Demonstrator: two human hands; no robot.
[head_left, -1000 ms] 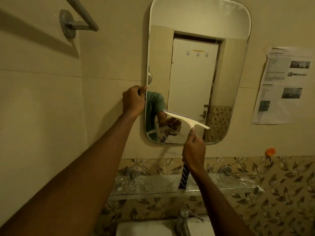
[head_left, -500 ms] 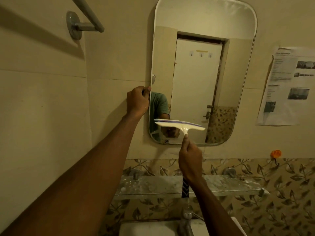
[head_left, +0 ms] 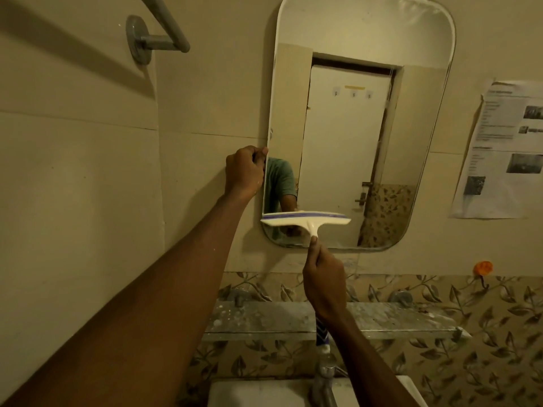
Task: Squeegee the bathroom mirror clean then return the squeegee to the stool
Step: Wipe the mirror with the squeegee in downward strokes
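A tall mirror (head_left: 361, 39) with rounded corners hangs on the beige tiled wall. My left hand (head_left: 244, 171) grips the mirror's left edge about two thirds of the way down. My right hand (head_left: 324, 282) holds the handle of a white squeegee (head_left: 305, 220) with a blue strip along its blade. The blade lies nearly level across the lower left of the glass, its left end at the mirror's edge. The stool is out of view.
A dusty glass shelf (head_left: 396, 320) runs under the mirror, with a tap (head_left: 323, 374) and white basin (head_left: 258, 395) below it. A grey towel bar (head_left: 158, 27) sticks out at upper left. A printed paper (head_left: 505, 148) and an orange hook (head_left: 483, 268) are on the right wall.
The squeegee has moved left along the lower glass and its blade has turned from tilted to nearly level. My left hand keeps its hold on the mirror's edge.
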